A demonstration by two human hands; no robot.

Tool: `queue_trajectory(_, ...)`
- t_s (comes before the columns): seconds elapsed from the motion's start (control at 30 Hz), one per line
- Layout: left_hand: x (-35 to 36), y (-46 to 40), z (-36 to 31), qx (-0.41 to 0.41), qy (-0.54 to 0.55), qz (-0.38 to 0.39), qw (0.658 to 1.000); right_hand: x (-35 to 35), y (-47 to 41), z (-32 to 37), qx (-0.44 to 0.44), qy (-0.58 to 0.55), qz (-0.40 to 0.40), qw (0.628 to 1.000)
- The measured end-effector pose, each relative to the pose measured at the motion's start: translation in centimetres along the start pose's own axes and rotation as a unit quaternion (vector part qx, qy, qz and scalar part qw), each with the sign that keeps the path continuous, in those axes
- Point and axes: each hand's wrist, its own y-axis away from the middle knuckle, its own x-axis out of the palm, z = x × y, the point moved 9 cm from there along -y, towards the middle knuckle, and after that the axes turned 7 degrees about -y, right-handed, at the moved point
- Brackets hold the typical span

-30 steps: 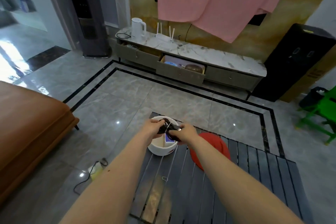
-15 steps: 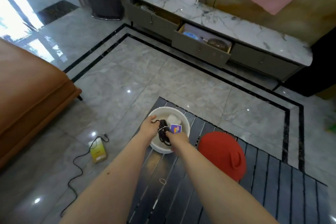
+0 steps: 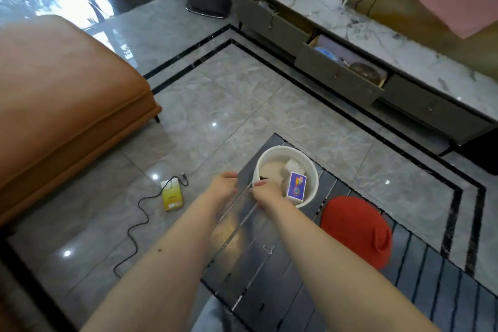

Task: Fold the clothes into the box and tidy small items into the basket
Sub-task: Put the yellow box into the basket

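Note:
A white round basket [image 3: 272,149] stands at the far left corner of the black slatted table [image 3: 269,286]. In it lie a small blue and white box [image 3: 296,186] and some white items [image 3: 294,165]. My right hand [image 3: 265,194] rests over the basket's near rim, fingers pointing down inside, with the end of a black cable [image 3: 262,177] at the fingertips. Just left of the basket, off the rim, is my left hand [image 3: 223,186], loosely curled with nothing visible in it. A red hat [image 3: 358,229] lies on the table to the right of the basket.
A small thin loop [image 3: 267,248] lies on the table between my forearms. On the floor to the left are a yellow box [image 3: 172,195] and a black cord [image 3: 134,229]. An orange sofa [image 3: 67,102] fills the left side. A TV cabinet with an open drawer [image 3: 342,73] runs along the far wall.
The view has tilted down and closer. My right hand has lowered the black cable into the basket and drawn back to the near rim. My left hand has come off the rim.

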Motion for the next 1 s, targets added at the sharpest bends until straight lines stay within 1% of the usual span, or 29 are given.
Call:
queue_trajectory(0.13, -7.2, 1.8, 4.4, -0.021, 0.005, -0.035, 0.999, 5.4, 2.9, 1.4, -0.029, 0.007, 0.013, 0.999)
queue_trajectory(0.23, -13.6, 3.9, 9.2, -0.047, 0.005, -0.064, 0.997, 11.3, 6.0, 2.1, -0.047, 0.018, 0.038, 0.998)
queue_trajectory(0.37, -19.1, 5.7, 13.4, -0.061, 0.02, -0.087, 0.994, 17.2, 7.8, 2.3, -0.053, 0.037, 0.069, 0.996)
queue_trajectory(0.53, -24.0, 6.5, 17.1, -0.077, 0.065, -0.124, 0.987, 24.2, 9.1, 2.6, -0.06, 0.025, 0.106, 0.992)
queue_trajectory(0.77, -28.0, 2.4, 18.8, -0.091, 0.099, -0.134, 0.982, 30.5, 5.2, 4.4, -0.057, 0.054, 0.134, 0.988)
queue_trajectory(1.0, -31.1, -5.9, 17.8, -0.108, 0.112, -0.146, 0.977, 34.0, -2.4, 7.0, -0.038, 0.074, 0.132, 0.988)
